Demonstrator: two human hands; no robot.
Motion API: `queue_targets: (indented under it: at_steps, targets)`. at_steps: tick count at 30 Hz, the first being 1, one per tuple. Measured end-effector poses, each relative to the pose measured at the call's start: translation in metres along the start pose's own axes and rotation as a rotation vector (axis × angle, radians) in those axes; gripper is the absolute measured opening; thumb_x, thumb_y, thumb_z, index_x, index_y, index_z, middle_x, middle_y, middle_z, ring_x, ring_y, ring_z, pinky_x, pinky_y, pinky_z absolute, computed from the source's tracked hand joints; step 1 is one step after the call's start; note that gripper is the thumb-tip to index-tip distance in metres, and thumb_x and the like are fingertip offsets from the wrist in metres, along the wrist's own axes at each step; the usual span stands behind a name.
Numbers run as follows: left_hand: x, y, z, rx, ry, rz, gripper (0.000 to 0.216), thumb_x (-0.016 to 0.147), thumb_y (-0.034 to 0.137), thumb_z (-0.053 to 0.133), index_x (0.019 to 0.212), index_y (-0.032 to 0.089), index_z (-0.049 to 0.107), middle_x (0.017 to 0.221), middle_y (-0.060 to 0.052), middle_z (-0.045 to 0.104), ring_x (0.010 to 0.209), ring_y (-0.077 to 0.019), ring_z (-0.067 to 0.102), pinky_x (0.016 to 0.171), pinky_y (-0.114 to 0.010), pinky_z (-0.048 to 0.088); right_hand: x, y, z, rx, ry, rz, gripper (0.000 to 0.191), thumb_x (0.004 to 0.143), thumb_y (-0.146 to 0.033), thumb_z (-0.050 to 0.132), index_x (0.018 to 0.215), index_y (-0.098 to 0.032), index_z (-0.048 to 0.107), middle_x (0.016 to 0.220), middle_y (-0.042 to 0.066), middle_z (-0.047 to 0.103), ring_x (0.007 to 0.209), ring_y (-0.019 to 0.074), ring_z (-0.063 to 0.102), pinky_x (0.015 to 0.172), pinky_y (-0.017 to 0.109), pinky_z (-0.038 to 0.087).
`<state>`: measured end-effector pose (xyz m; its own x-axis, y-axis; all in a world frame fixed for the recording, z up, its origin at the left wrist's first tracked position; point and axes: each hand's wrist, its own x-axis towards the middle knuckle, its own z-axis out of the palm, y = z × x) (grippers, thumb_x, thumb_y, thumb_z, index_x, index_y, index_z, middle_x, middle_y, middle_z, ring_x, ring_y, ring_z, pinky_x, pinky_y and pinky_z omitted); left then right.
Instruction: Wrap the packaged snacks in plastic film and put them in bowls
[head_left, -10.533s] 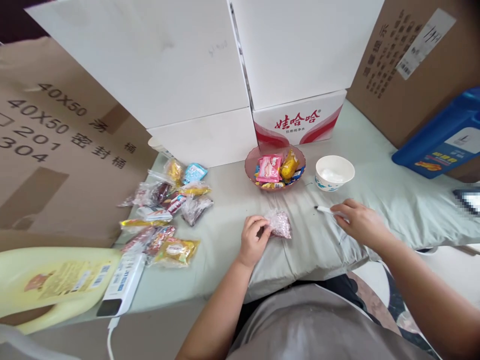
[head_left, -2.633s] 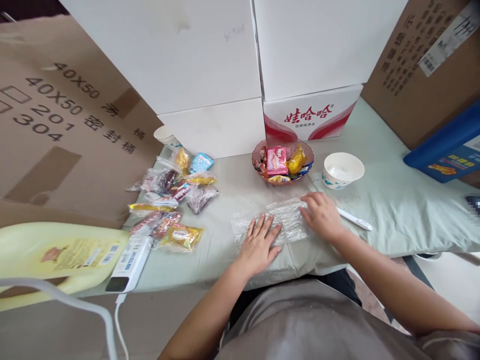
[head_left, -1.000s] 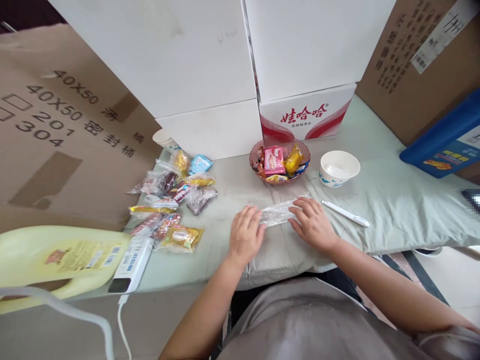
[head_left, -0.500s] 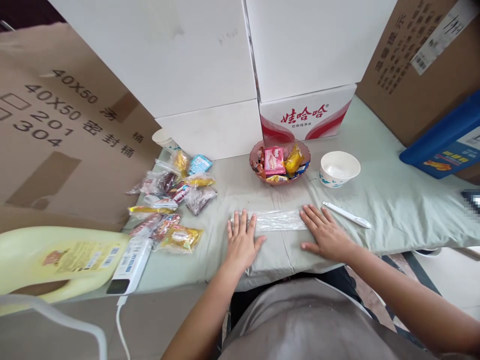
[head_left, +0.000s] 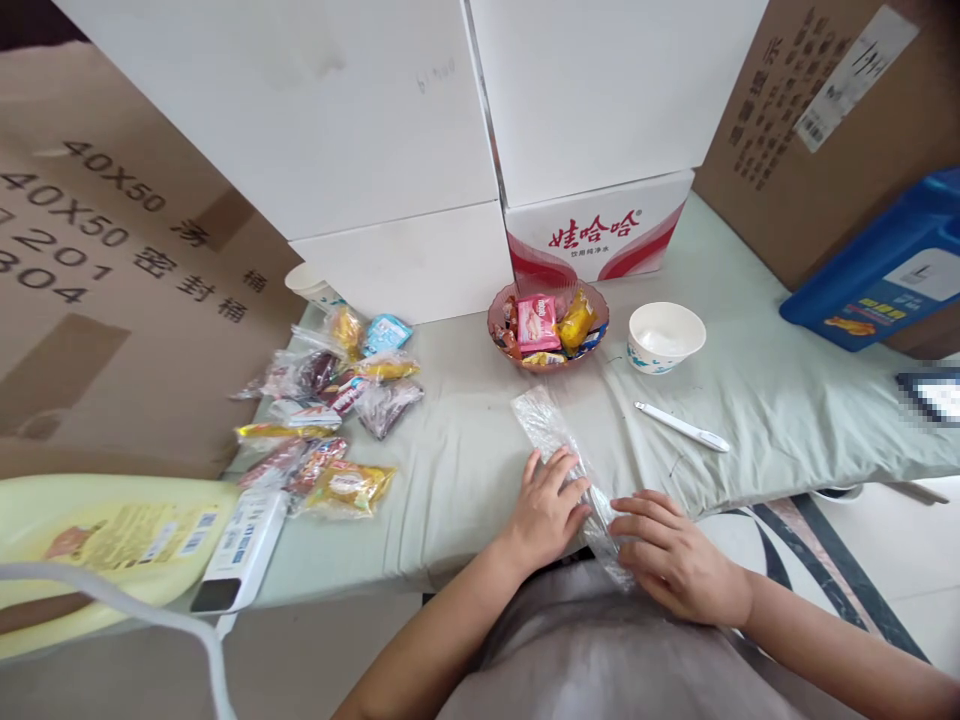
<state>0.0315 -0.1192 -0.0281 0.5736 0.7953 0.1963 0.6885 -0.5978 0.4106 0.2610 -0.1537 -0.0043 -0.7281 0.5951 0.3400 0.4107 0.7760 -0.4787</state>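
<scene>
A folded strip of clear plastic film point(head_left: 541, 415) lies slantwise on the cloth-covered table, its near end reaching past the front edge towards my body. My left hand point(head_left: 549, 508) rests along its left side, fingers a little spread and touching the film. At the lower end, my right hand point(head_left: 679, 560) has bent fingers over the film; its thumb is hidden beneath. Beyond them sits a pink glass bowl point(head_left: 504, 350) of wrapped snacks. A white pen-like utility knife point(head_left: 682, 427) and a white paper cup point(head_left: 666, 338) are to the right.
Several bagged snacks point(head_left: 352, 487) are heaped on the left, near a white power strip-like device point(head_left: 244, 545) and a yellow jug point(head_left: 127, 540). White boxes point(head_left: 397, 265) back the table. A cardboard box point(head_left: 112, 300) stands left, a blue bottle point(head_left: 877, 265) right.
The plastic film has turned from lying crosswise to slanting towards my body. Both hands, formerly flat at its ends, have come closer together, the right one moving nearer my body.
</scene>
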Motion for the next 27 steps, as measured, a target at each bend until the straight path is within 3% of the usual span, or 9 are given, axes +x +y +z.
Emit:
queue_targets:
  at_steps: [4,6,10,14,19,24,27]
  targets:
    - [-0.007,-0.008,-0.003,-0.157,0.051,0.106,0.036,0.091,0.032,0.054,0.126,0.02,0.054,0.125,-0.012,0.061,0.13,-0.027,0.047,0.113,-0.052,0.029,0.024,-0.003,-0.022,0.343,-0.207,0.021,0.019,0.086,-0.011,0.042,0.092,-0.019,0.058,0.081,0.004,0.065,0.078,0.0157,0.06,0.076,0.03,0.047]
    - [-0.01,-0.012,-0.003,-0.271,0.129,0.105,0.032,0.092,0.028,0.052,0.123,0.02,0.053,0.119,-0.011,0.062,0.126,-0.0258,0.05,0.11,-0.05,0.034,0.042,0.005,-0.03,0.405,-0.266,0.073,0.019,0.088,-0.013,0.044,0.096,-0.019,0.06,0.082,0.003,0.066,0.075,0.0144,0.06,0.07,0.026,0.046]
    - [-0.015,-0.019,0.004,-0.497,0.303,-0.136,0.031,0.093,0.019,0.045,0.125,0.02,0.046,0.111,-0.011,0.061,0.11,-0.022,0.057,0.097,-0.043,0.047,0.089,0.035,-0.028,0.361,-0.166,0.282,0.02,0.091,-0.017,0.045,0.102,-0.017,0.062,0.092,0.005,0.069,0.082,0.0146,0.064,0.073,0.025,0.045]
    - [-0.017,-0.023,0.016,-0.611,0.374,-0.311,0.048,0.092,0.012,0.041,0.138,0.019,0.029,0.105,-0.008,0.061,0.101,-0.018,0.06,0.094,-0.039,0.048,0.13,0.065,0.0,0.111,-0.159,0.539,0.026,0.088,-0.02,0.053,0.113,-0.017,0.06,0.089,0.005,0.071,0.081,0.0169,0.065,0.071,0.026,0.043]
    - [-0.017,-0.023,0.013,-0.544,0.332,-0.321,0.045,0.091,0.01,0.039,0.135,0.018,0.034,0.102,-0.008,0.062,0.097,-0.0174,0.061,0.091,-0.037,0.049,0.144,0.08,0.027,-0.069,-0.171,0.66,0.031,0.09,-0.027,0.052,0.119,-0.017,0.059,0.102,0.01,0.072,0.09,0.0223,0.067,0.073,0.028,0.042]
    - [0.007,-0.036,-0.019,-0.309,0.47,-0.34,0.028,0.089,0.008,0.039,0.111,0.019,0.053,0.096,-0.006,0.061,0.09,-0.0167,0.059,0.083,-0.032,0.05,0.142,0.08,0.03,-0.064,-0.176,0.657,0.031,0.089,-0.028,0.053,0.119,-0.02,0.059,0.111,0.009,0.071,0.096,0.0219,0.066,0.077,0.028,0.043]
    - [0.031,-0.053,-0.03,-0.21,0.353,-0.194,0.025,0.087,0.005,0.041,0.096,0.02,0.059,0.092,-0.005,0.063,0.09,-0.0176,0.059,0.083,-0.033,0.05,0.143,0.081,0.028,-0.036,-0.164,0.658,0.031,0.088,-0.027,0.054,0.119,-0.02,0.059,0.108,0.009,0.071,0.097,0.023,0.066,0.078,0.03,0.045]
